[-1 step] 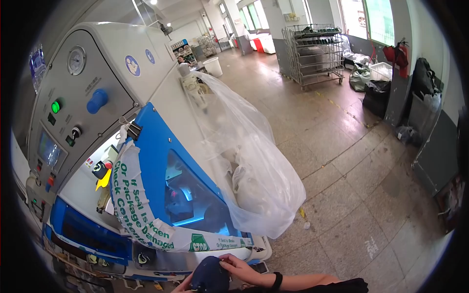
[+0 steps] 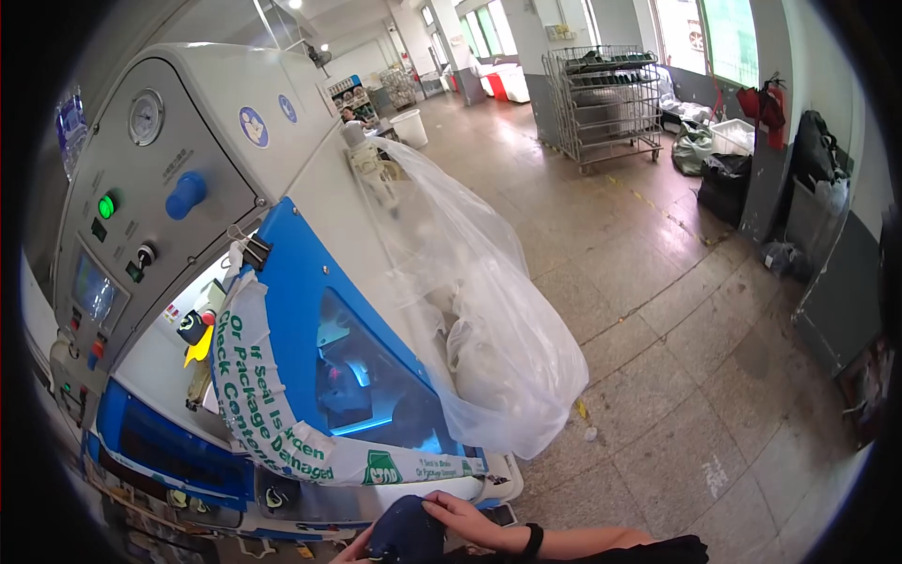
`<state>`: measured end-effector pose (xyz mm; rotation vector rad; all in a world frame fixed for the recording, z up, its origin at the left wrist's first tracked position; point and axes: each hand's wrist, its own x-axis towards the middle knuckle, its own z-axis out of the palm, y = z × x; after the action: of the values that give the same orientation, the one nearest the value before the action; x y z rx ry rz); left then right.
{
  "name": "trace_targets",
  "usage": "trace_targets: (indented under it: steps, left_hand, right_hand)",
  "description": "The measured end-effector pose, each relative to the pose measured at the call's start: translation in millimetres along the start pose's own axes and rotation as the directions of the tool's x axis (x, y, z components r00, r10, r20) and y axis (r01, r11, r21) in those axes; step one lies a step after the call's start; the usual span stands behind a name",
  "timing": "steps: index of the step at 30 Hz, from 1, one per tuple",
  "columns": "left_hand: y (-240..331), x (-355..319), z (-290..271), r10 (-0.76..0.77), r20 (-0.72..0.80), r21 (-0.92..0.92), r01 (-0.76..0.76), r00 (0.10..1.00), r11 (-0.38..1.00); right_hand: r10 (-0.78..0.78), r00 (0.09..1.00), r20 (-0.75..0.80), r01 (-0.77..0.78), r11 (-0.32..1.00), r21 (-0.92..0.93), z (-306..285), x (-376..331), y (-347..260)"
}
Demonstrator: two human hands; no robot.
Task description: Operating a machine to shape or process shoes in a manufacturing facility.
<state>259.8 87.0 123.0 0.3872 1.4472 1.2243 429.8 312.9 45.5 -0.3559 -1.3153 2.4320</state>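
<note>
A navy-blue cap (image 2: 408, 528), partly cut off by the lower edge, is held between my two hands in front of the machine. My right hand (image 2: 458, 517) comes in from the right, its fingers closed on the cap's upper right edge. At the cap's lower left, my left hand (image 2: 353, 548) shows only in part, with its fingers against the cloth. Just beyond the cap stands the grey and blue machine (image 2: 282, 254), whose opening holds a dark cap (image 2: 193, 327) by a yellow piece (image 2: 199, 348).
A printed white plastic strip (image 2: 310, 458) hangs along the opening, held by a black binder clip (image 2: 256, 250). Clear plastic sheeting (image 2: 507, 376) drapes the machine's right side. A wire rack cart (image 2: 606, 113) stands at the back, with bags (image 2: 725, 183) by the wall.
</note>
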Motion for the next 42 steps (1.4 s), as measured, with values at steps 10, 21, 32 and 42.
trace_targets:
  steps: [10, 21, 32, 42]
  left_hand:
    - [-3, 8, 1, -0.148, -0.195, -0.067, 0.137, 0.970, 0.988]
    - [-13, 14, 6, -0.146, -0.251, -0.102, 0.124, 0.957, 0.987]
    - [-11, 19, 17, -0.215, -0.256, -0.100, 0.196, 0.942, 0.976]
    - [-5, 16, 4, -0.273, -0.327, -0.077, 0.262, 0.905, 0.962]
  right_hand:
    - [0.346, 0.936, 0.068, -0.351, 0.932, 0.093, -14, -8, -7]
    - [0.231, 0.909, 0.347, -0.366, 0.842, 0.397, -28, -20, 9]
    - [0.053, 0.891, 0.452, -0.200, 0.937, 0.285, -22, -26, -16]
    - [0.261, 0.930, 0.261, -0.334, 0.895, 0.296, -12, -25, -21]
